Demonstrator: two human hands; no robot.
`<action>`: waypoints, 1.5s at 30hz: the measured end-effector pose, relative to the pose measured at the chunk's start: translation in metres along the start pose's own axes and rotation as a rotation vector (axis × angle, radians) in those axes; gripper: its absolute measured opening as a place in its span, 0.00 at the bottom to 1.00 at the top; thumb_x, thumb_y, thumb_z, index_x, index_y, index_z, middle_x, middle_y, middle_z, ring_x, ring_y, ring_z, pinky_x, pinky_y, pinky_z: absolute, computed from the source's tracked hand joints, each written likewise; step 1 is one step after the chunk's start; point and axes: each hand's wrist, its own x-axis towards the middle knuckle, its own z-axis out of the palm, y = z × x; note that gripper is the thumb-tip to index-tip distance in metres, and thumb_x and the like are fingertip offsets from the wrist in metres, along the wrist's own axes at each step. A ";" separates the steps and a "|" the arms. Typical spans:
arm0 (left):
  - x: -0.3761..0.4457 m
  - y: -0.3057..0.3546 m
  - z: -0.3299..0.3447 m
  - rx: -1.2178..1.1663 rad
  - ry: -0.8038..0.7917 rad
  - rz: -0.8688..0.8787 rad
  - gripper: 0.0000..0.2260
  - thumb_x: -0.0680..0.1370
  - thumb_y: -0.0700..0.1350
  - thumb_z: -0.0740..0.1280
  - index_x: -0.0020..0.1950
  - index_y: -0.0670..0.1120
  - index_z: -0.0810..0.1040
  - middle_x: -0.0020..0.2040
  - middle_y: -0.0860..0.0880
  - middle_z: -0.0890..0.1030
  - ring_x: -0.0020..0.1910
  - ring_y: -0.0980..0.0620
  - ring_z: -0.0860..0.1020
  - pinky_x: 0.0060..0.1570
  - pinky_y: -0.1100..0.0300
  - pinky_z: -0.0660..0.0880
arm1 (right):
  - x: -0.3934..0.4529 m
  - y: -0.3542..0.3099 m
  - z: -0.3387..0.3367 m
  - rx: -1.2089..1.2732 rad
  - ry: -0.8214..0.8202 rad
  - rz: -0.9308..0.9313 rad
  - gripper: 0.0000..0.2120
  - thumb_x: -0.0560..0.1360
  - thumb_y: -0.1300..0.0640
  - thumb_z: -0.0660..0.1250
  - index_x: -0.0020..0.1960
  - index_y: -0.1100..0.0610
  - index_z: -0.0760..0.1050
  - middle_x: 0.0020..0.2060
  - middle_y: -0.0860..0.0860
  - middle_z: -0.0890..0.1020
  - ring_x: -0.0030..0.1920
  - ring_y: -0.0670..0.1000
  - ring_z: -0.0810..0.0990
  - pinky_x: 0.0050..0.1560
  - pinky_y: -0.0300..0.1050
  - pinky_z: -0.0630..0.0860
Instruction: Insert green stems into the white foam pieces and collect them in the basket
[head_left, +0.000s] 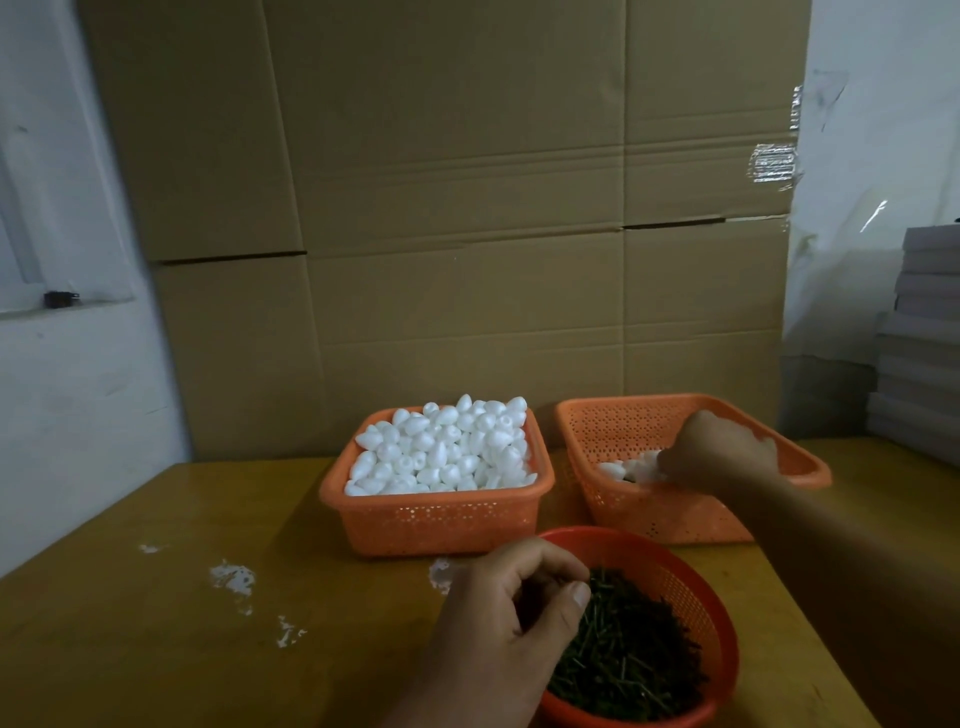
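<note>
Three orange baskets (436, 514), two hands: left hand (511, 608), right hand (719, 452).

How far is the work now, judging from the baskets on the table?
Early stage. Done: only a few white foam pieces lie in the right orange perforated basket. In hand: the right hand reaches into that basket, while the left hand picks in the round red basket of green stems. Left: the left orange basket is heaped with stemless white foam pieces.

Dim room: stacked cardboard boxes (457, 208) behind a wooden table (156, 597), white wall (78, 389) at left.
</note>
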 end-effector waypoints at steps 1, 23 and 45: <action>0.000 0.000 0.000 -0.001 0.001 -0.004 0.10 0.71 0.61 0.67 0.49 0.61 0.81 0.41 0.56 0.81 0.41 0.61 0.80 0.41 0.66 0.74 | -0.002 -0.001 -0.002 -0.008 -0.002 -0.006 0.19 0.69 0.37 0.72 0.45 0.51 0.75 0.47 0.52 0.80 0.56 0.58 0.77 0.65 0.60 0.69; 0.013 0.001 -0.020 0.104 0.127 0.011 0.07 0.79 0.44 0.69 0.46 0.58 0.78 0.40 0.52 0.81 0.40 0.51 0.80 0.40 0.53 0.78 | -0.151 -0.001 0.015 0.301 0.079 -0.632 0.14 0.78 0.51 0.65 0.62 0.40 0.79 0.51 0.37 0.83 0.51 0.40 0.81 0.53 0.44 0.79; 0.177 -0.046 -0.050 1.049 -0.168 -0.197 0.16 0.79 0.58 0.63 0.66 0.59 0.76 0.68 0.53 0.74 0.74 0.48 0.60 0.71 0.41 0.53 | -0.167 -0.006 0.022 0.312 0.167 -0.672 0.08 0.73 0.46 0.69 0.52 0.37 0.81 0.30 0.34 0.76 0.35 0.42 0.80 0.37 0.40 0.78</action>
